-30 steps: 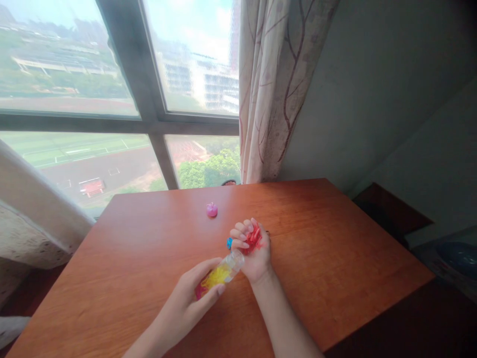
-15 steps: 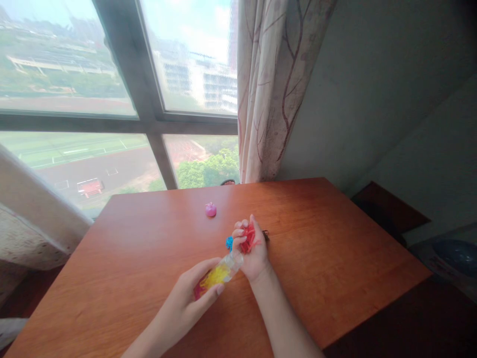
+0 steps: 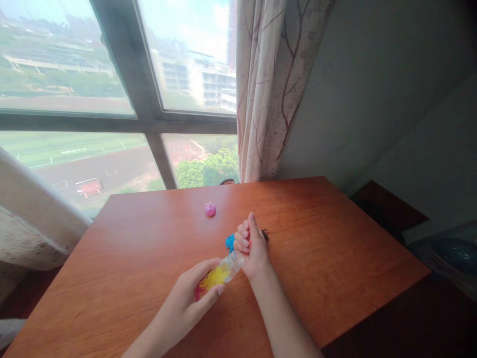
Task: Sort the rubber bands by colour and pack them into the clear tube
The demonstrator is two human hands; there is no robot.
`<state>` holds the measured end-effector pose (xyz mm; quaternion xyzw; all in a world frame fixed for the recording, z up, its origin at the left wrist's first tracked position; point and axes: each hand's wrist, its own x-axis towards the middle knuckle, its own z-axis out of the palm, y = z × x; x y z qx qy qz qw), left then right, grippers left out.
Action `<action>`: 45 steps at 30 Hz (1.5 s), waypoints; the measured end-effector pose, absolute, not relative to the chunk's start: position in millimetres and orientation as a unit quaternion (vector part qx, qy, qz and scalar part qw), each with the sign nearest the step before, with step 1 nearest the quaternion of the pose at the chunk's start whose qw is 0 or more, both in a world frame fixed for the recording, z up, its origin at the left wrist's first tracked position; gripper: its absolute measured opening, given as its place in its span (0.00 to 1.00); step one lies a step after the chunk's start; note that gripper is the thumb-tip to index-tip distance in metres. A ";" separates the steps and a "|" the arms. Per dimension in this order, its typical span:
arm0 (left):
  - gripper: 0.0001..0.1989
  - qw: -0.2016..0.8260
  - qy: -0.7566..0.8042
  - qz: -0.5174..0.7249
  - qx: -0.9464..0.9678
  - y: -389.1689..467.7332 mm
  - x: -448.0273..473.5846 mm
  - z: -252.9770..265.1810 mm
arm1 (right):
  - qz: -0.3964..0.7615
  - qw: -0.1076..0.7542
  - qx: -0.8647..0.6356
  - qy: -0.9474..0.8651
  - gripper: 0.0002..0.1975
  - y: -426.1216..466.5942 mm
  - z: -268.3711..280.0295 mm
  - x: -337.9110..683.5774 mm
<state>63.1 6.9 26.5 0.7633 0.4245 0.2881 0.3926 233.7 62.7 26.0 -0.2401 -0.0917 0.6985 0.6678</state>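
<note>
My left hand (image 3: 194,291) is wrapped round a clear plastic bottle (image 3: 218,276), tilted with its mouth up and to the right. Yellow and dark pink rubber bands (image 3: 216,277) show through its wall. My right hand (image 3: 253,248) is closed over red rubber bands (image 3: 249,243), of which only small bits peek out between the fingers. The bottle's mouth lies close to the heel of that hand; whether they touch I cannot tell. Behind my right hand, a blue bunch of bands (image 3: 230,242) and a black bunch (image 3: 265,233) rest on the table, partly hidden.
A pink apple-shaped lid (image 3: 210,209) sits farther back on the brown wooden table (image 3: 149,248). Beyond the table's far edge are a window (image 3: 145,117) and a patterned curtain (image 3: 261,99). A grey wall (image 3: 357,109) stands on the right.
The fingers of my right hand have curled shut over the red rubber bands, which showed openly in the palm before. My left hand and the bottle have hardly moved.
</note>
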 end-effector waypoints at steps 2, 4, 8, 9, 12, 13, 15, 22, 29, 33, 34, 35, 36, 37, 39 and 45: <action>0.16 0.390 0.424 0.291 0.764 6.8 63.2 27.0 | 0.686 0.673 -0.255 -0.111 0.26 62.1 27.1 232.5; 0.16 0.387 0.425 0.292 0.764 6.3 63.0 27.3 | 0.681 0.673 -0.264 -0.119 0.27 62.1 26.8 232.2; 0.16 0.385 0.433 0.282 0.764 4.8 62.2 26.9 | 0.684 0.673 -0.260 -0.103 0.25 63.8 23.5 235.0; 0.16 0.385 0.435 0.279 0.765 4.5 62.2 26.7 | 0.691 0.672 -0.249 -0.095 0.24 64.2 22.5 236.2; 0.16 0.384 0.435 0.271 0.768 4.6 62.6 26.2 | 0.719 0.661 -0.207 -0.057 0.19 65.0 20.6 239.5; 0.16 0.383 0.434 0.270 0.769 4.8 62.8 26.1 | 0.728 0.656 -0.194 -0.041 0.18 65.1 20.4 240.4; 0.15 0.378 0.433 0.272 0.772 5.3 63.1 26.0 | 0.743 0.645 -0.176 -0.011 0.17 65.0 20.7 241.4; 0.15 0.359 0.440 0.288 0.771 6.3 63.1 28.3 | 0.740 0.650 -0.176 0.002 0.17 64.4 23.0 240.1; 0.15 0.356 0.438 0.281 0.777 6.5 62.9 28.4 | 0.708 0.672 -0.202 -0.079 0.22 60.9 28.7 237.7; 0.15 0.344 0.442 0.284 0.779 6.5 62.7 27.5 | 0.704 0.675 -0.204 -0.087 0.24 58.9 33.8 236.5; 0.15 0.343 0.443 0.286 0.777 6.6 63.0 27.4 | 0.702 0.676 -0.205 -0.088 0.23 58.4 34.9 235.8; 0.15 0.342 0.446 0.287 0.776 6.6 63.5 27.3 | 0.698 0.679 -0.208 -0.091 0.23 57.9 35.9 234.8; 0.14 0.342 0.448 0.288 0.774 6.7 64.0 27.2 | 0.692 0.682 -0.214 -0.097 0.23 57.3 36.8 233.5; 0.14 0.340 0.450 0.289 0.773 6.8 64.6 27.1 | 0.684 0.686 -0.224 -0.104 0.23 56.8 37.4 231.9; 0.15 0.337 0.452 0.290 0.773 6.8 65.6 26.9 | 0.659 0.697 -0.255 -0.123 0.23 55.6 38.0 227.8; 0.15 0.327 0.448 0.294 0.778 7.2 67.1 28.4 | 0.579 0.733 -0.312 -0.173 0.23 52.2 34.1 213.9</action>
